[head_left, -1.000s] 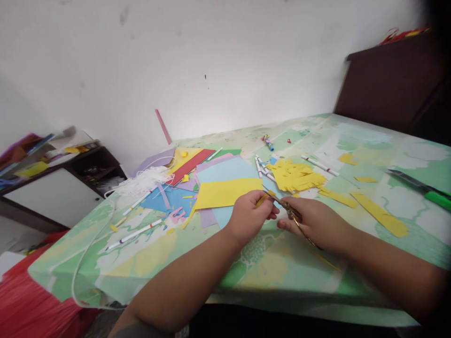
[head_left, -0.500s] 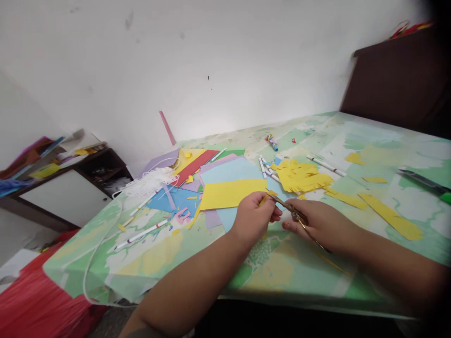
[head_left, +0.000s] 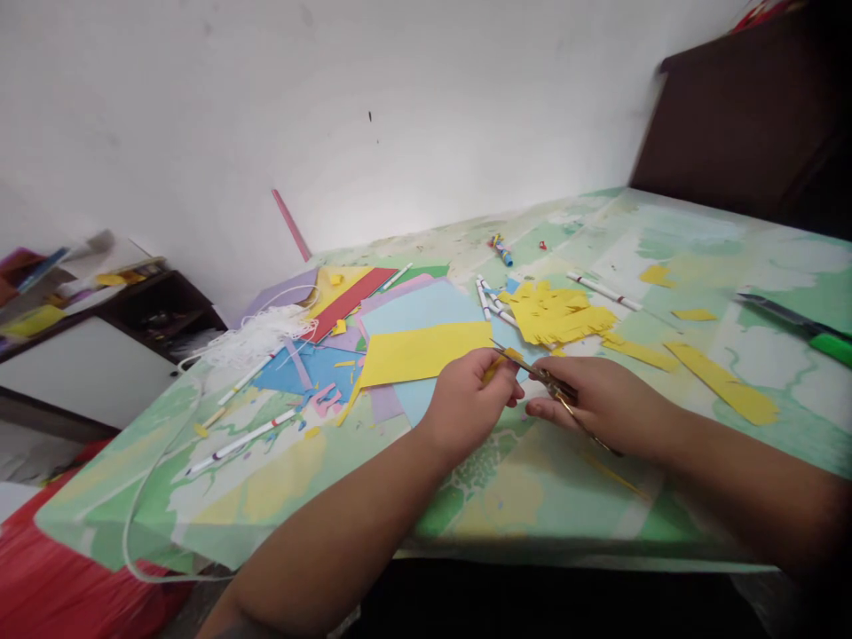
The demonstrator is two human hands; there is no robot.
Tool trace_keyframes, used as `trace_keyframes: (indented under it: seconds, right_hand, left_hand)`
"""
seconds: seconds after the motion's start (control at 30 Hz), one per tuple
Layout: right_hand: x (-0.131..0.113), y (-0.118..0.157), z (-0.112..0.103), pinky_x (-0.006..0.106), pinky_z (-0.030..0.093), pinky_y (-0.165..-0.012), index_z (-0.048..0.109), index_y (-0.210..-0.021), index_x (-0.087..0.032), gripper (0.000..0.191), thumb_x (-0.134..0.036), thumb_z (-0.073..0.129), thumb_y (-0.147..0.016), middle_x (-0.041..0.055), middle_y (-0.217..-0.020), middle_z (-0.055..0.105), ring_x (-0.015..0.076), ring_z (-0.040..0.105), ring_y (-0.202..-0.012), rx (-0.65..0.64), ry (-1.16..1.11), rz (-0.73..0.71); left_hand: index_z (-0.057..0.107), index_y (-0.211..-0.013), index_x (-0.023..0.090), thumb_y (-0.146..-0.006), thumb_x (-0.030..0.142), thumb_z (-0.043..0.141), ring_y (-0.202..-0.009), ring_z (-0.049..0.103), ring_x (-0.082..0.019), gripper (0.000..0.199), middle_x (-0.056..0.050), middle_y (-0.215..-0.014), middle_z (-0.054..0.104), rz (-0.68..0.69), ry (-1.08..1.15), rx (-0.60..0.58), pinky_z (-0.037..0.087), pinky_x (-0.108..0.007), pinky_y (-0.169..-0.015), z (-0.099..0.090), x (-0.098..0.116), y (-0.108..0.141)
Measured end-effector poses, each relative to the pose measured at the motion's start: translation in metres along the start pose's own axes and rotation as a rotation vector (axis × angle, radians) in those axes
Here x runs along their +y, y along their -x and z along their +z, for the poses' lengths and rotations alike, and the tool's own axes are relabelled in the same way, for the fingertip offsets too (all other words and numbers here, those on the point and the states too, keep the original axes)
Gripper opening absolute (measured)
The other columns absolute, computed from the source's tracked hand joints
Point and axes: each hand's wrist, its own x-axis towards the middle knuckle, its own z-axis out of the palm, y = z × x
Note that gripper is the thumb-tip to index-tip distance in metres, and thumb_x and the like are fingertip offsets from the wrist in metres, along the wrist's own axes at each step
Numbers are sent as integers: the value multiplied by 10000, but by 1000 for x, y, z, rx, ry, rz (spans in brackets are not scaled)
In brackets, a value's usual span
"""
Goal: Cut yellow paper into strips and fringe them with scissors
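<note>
My left hand [head_left: 468,397] is closed around a small piece of yellow paper [head_left: 512,353], mostly hidden by the fingers. In my right hand [head_left: 599,399] is a pair of scissors with gold handles [head_left: 564,401]. Their blades point left and meet the yellow paper just above my left fingertips. A yellow paper sheet [head_left: 416,352] lies beyond my left hand, on top of a light blue sheet [head_left: 413,306]. Fringed yellow paper [head_left: 559,315] rests past my right hand, with a yellow strip [head_left: 722,383] to its right.
On the patterned tablecloth [head_left: 266,510] lie markers [head_left: 604,291], a tangle of white cord [head_left: 266,330], coloured sheets and paper scraps. A green-handled knife-like tool [head_left: 799,324] lies at the right. A low cabinet [head_left: 93,368] stands left, a dark wooden piece [head_left: 725,124] at the back right.
The whole view has shifted a little, so things sit slightly further left and higher. Both hands keep their hold on the paper and the scissors, the blades still at the paper.
</note>
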Motion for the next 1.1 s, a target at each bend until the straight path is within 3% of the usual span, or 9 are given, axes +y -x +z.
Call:
trace_keyframes:
  seconds: [0.53, 0.8, 1.1]
  right_hand:
    - [6, -3, 0, 244, 285, -467, 467, -663, -213, 386, -590, 422, -728, -4, -565, 506, 131, 433, -525, 36, 8, 70]
    - [3, -1, -1, 269, 351, -551, 527, -930, -215, 384, -539, 441, -742, 36, -758, 583, 159, 502, -652, 118, -41, -19]
    - [0, -1, 3, 267, 388, -549, 496, -1033, -198, 415, -485, 483, -733, 45, -785, 595, 163, 530, -665, 117, -111, 2]
  left_hand:
    - [570, -692, 146, -740, 243, 482, -549, 541, -86, 139, -13, -612, 605, -133, 134, -37, 430, -208, -552, 0, -3, -8]
    - [533, -591, 155, -750, 238, 457, -495, 510, -67, 195, 20, -519, 544, -58, 139, 50, 408, -179, -492, 1, 4, -1]
    - [509, -529, 161, -735, 179, 430, -506, 490, -65, 221, 34, -510, 524, 22, 51, 28, 385, -180, -503, -2, 3, 0]
